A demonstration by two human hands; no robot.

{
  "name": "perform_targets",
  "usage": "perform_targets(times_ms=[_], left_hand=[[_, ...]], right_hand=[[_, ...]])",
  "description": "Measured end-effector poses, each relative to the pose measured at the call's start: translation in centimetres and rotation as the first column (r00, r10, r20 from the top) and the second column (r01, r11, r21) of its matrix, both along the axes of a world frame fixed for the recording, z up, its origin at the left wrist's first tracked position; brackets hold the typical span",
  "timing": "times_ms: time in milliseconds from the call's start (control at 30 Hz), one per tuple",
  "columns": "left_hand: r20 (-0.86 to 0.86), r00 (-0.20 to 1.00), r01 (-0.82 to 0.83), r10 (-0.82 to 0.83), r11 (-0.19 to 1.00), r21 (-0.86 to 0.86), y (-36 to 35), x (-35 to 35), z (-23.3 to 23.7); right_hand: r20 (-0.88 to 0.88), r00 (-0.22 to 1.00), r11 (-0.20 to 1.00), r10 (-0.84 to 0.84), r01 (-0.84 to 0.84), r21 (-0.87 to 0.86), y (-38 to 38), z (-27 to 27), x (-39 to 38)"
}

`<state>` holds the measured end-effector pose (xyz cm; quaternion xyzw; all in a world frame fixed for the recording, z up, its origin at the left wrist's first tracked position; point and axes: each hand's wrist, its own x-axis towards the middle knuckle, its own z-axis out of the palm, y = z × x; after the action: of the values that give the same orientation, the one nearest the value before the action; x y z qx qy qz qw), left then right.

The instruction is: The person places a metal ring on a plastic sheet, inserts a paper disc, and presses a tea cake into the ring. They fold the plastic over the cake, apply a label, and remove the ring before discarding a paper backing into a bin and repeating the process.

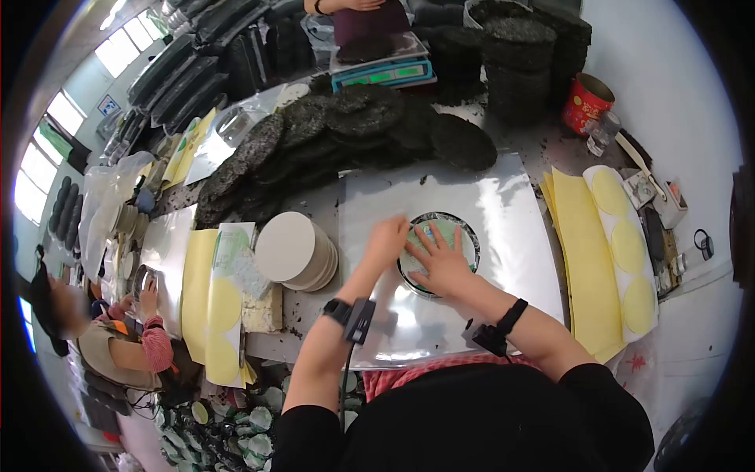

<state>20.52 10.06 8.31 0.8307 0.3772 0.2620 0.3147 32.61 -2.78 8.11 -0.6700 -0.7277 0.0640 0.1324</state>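
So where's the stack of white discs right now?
Head view, left of centre: the stack of white discs sits left of the left hand, between the big silver sheet and the yellow sticker sheets.

A ring (pixel 438 253) lies on a foil (pixel 511 197), with the left hand (pixel 387 240) and the right hand (pixel 442 261) on it. A disc stack (pixel 295 250) sits left of the foil, sticker sheets (pixel 621 248) right, cakes (pixel 354 126) behind, a can (pixel 586 102) back right.

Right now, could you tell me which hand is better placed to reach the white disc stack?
Left, probably: the left hand sits on the green disc, nearer the white stack; the right hand lies farther off.
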Motion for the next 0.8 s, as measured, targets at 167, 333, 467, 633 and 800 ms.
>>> perform_targets(times_ms=[167,333,467,633,800], left_hand=[[-0.017,0.967,0.245,-0.255,0.907,0.342,-4.2,2.7,8.3],[-0.12,0.988,-0.097,0.101,0.994,0.038,-0.5,-7.1,18.1],[0.081,0.956,-0.273,0.282,0.956,-0.106,1.3,-18.3,18.6],[-0.046,0.967,-0.246,0.249,0.967,0.059,-0.8,-15.4,22.0],[0.058,0.986,-0.146,0.154,0.981,-0.127,-0.7,-10.8,14.1]], right_hand=[[-0.13,0.991,0.996,0.029,-0.018,0.084,-0.3,1.3,1.0],[-0.784,0.62,0.875,0.027,0.364,0.319,-2.4,9.9,6.5],[-0.928,-0.088,0.932,-0.363,-0.058,-0.359,0.5,1.2,8.0],[-0.995,-0.051,-0.117,0.086,-0.992,0.041,-6.3,-4.7,-12.2],[-0.871,0.214,0.472,-0.442,-0.77,-0.429,-5.4,-4.9,6.6]])
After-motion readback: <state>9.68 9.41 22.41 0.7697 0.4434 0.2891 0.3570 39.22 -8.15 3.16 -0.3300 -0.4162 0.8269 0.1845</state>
